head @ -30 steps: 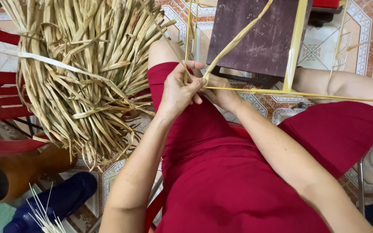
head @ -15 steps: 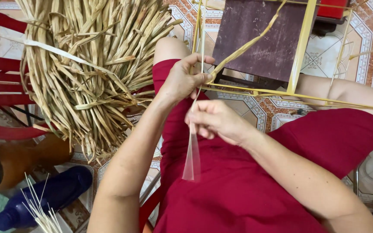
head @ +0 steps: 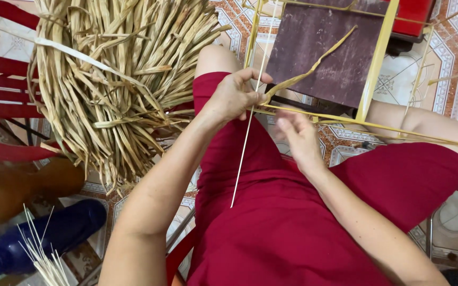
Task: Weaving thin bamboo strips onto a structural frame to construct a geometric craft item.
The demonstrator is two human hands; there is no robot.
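My left hand [head: 235, 95] pinches a flat dried straw strip [head: 314, 66] where it meets the yellow cane frame [head: 377, 53]. A thin pale stick [head: 245, 137] hangs down from that hand across my red-clothed lap [head: 303, 222]. My right hand [head: 299, 139] hovers just below the frame's lower bar, fingers spread and blurred, and whether it touches the bar is unclear. A dark brown board [head: 324, 47] lies inside the frame.
A big bundle of dried straw [head: 112, 79] rests at the left on a red plastic chair [head: 1, 85]. A brown bottle [head: 22, 185], a blue bottle [head: 43, 238] and several thin sticks [head: 43, 254] lie on the patterned tile floor [head: 451, 58]. A red box [head: 420, 13] stands beyond the frame.
My right hand has let go of the thin stick and risen toward the frame bar. The stick now hangs from my left hand, which stays pinched on the straw strip.
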